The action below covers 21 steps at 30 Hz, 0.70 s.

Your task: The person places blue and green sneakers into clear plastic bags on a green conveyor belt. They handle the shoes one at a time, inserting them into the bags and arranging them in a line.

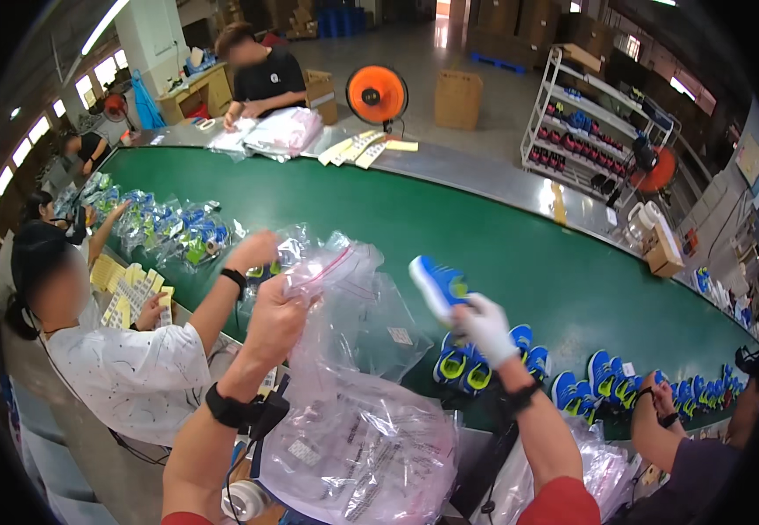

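Observation:
My left hand point(279, 322), bare, is closed on the top edge of a clear plastic bag point(353, 302) with a pink strip along its mouth. The bag hangs limp above a pile of flat plastic bags point(362, 455) right in front of me. In a white glove, my right hand point(487, 328) grips a blue sneaker point(436, 284) with a white sole and yellow-green lining, holding it tilted above the green belt, apart from the bag. Below and beside that hand, several like sneakers point(476, 363) rest on the belt.
The green conveyor belt point(563, 289) runs across, with bagged shoes point(169, 223) on its left part and a row of sneakers point(607, 381) on its right. A co-worker at left holds yellow label sheets point(134, 297). Another person's hands point(660, 402) are at right. An orange fan point(377, 94) stands beyond.

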Motion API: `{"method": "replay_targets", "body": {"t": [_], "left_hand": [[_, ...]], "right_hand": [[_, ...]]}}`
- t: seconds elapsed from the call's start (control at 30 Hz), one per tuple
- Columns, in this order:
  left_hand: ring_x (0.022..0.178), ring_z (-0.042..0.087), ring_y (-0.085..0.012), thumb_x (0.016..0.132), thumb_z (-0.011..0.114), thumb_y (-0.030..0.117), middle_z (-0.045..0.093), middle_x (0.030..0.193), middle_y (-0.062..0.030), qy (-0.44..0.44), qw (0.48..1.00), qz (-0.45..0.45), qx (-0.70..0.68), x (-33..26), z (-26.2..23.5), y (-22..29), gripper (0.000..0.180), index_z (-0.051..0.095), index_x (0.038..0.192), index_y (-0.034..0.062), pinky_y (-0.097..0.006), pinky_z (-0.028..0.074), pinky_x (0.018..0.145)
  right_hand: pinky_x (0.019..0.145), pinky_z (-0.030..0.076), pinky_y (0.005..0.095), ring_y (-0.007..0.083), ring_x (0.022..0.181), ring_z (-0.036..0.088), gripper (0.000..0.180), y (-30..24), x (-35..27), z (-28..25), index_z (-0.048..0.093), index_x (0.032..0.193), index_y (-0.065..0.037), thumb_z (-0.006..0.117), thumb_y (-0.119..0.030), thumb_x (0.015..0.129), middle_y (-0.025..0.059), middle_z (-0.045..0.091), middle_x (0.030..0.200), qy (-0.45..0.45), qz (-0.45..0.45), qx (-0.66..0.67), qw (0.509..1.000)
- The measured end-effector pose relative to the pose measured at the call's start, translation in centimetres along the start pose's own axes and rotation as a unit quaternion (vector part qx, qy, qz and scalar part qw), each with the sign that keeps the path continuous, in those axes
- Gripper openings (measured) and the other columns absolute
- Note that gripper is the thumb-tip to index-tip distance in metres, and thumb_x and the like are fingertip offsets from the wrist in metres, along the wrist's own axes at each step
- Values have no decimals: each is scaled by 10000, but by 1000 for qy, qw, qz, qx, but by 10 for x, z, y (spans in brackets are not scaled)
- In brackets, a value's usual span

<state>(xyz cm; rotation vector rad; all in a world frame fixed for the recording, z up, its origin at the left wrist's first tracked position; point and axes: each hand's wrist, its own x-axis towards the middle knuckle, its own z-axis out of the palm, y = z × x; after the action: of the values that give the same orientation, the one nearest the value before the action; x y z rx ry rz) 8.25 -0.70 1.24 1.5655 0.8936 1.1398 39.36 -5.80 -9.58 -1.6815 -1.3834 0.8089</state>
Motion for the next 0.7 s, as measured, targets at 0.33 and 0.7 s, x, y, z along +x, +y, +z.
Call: {"method": "replay_targets", "body": {"t": [0.33,0.7], "left_hand": [[740,544,-115,800,525,18,623,802,-24,-133,986,94,31,-4,94,41,191,611,970,6,-262,440,653],[596,583,-328,736,483,-7,569,674,-228,-107,976,111,153,-5,187,27,125,561,829,-35,-393,454,527]], "right_hand": [[671,471,373,275,717,603,348,-97,-103,-47,656,860,-44,600,-381,794,193,593,764,10,-218,-151,964],[696,404,408,256,744,587,108,-102,-137,-36,619,718,-92,593,-196,699,113,576,725,-149,-433,-370,809]]}}
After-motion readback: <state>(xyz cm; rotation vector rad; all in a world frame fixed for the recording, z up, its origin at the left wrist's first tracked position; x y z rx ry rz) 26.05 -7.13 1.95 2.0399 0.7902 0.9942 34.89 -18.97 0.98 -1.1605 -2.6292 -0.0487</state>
